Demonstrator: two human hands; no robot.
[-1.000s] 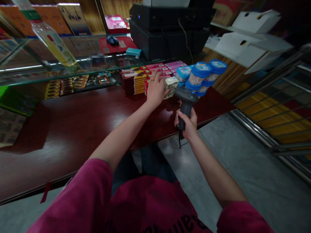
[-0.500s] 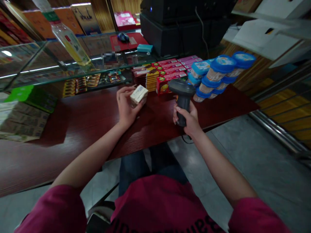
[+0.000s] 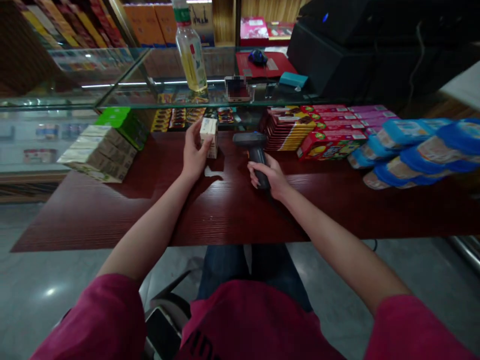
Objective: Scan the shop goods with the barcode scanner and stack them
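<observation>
My left hand (image 3: 195, 155) is closed around a small cream-coloured carton (image 3: 209, 136), held upright at the wooden counter (image 3: 232, 215). Whether the carton's base touches the wood I cannot tell. In my right hand (image 3: 270, 175) is a dark handheld barcode scanner (image 3: 251, 142), gripped by its handle. Its head points left toward the carton, with a gap between them. Stacked cartons of similar pale colour (image 3: 101, 150) stand to the left, beside a bright green pack (image 3: 122, 122).
Behind the scanner are stacked chocolate bars (image 3: 287, 132), red boxes (image 3: 330, 142) and, farther right, blue-lidded tubs (image 3: 416, 160). A glass showcase (image 3: 150, 95) runs along the back, bearing a bottle (image 3: 192, 60), a phone (image 3: 237, 89) and a mouse (image 3: 258, 57).
My view has turned left. The carton has gone from tilted to upright in my left hand. The scanner has come closer to it, its head now turned to the left.
</observation>
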